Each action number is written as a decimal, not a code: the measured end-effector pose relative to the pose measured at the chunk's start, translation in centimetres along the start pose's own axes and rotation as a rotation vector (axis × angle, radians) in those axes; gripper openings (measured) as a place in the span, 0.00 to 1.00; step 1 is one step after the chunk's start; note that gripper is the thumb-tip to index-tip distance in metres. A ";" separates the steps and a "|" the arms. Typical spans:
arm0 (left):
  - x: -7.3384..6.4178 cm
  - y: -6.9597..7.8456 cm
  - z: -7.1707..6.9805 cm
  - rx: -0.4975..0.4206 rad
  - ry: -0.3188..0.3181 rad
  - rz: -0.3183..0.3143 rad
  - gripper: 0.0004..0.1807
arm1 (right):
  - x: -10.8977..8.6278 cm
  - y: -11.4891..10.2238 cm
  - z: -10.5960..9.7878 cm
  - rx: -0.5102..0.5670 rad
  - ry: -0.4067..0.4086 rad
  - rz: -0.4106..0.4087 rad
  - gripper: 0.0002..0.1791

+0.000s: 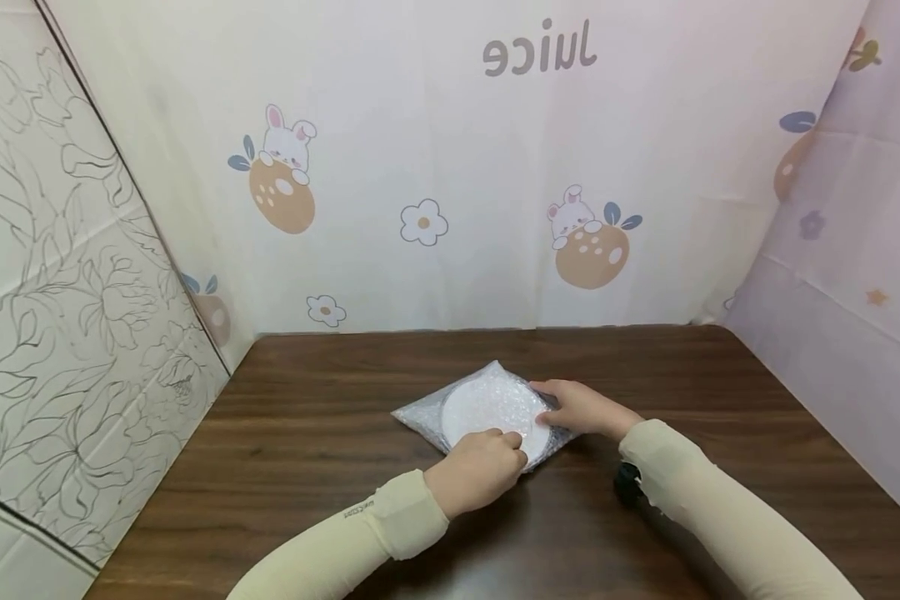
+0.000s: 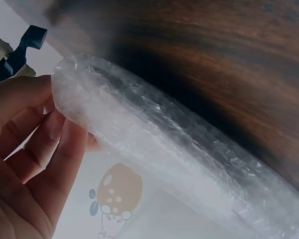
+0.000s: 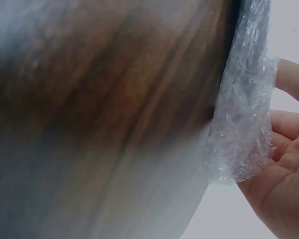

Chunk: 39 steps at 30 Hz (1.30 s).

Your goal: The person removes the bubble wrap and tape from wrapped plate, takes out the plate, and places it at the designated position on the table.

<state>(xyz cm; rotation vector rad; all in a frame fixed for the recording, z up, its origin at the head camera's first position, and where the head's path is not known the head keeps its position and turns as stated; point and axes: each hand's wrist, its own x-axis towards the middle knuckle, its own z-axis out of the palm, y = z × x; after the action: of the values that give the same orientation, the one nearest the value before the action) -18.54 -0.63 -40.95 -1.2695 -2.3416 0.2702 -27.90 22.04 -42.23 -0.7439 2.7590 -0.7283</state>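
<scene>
A flat, round white plate-like disc (image 1: 487,404) lies inside a clear bubble wrap bag (image 1: 418,413) over the table, the bag's corners sticking out past the disc. My left hand (image 1: 483,468) pinches the bag's near edge; in the left wrist view its thumb and fingers meet at the rounded end of the wrap (image 2: 139,114). At the right side, my right hand (image 1: 581,408) holds the bag by its edge, thumb and fingers spread along the disc's rim. The right wrist view has the wrap (image 3: 244,99) in front of part of those fingers.
The dark brown wooden table (image 1: 307,392) carries the work. Behind it hangs a pale curtain (image 1: 420,150) printed with rabbits and flowers, with a floral panel (image 1: 67,292) at left. A dark wrist-worn device (image 1: 627,485) sits under the right sleeve.
</scene>
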 end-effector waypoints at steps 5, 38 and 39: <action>0.0 -0.3 -0.1 -0.054 0.010 -0.021 0.08 | 0.2 -0.2 -0.1 -0.012 -0.002 0.009 0.35; 0.3 -1.3 0.3 -0.345 -0.042 -0.105 0.07 | 0.2 -0.1 -0.5 0.010 -0.027 0.005 0.36; 0.3 -1.4 0.3 -0.354 -0.043 -0.108 0.07 | 0.2 -0.1 -0.5 0.008 -0.029 0.005 0.36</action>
<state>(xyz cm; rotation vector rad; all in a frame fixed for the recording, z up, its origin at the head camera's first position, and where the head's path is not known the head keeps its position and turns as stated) -19.84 -1.15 -40.60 -1.2947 -2.5643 -0.1622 -28.17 22.03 -41.73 -0.7400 2.7295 -0.7221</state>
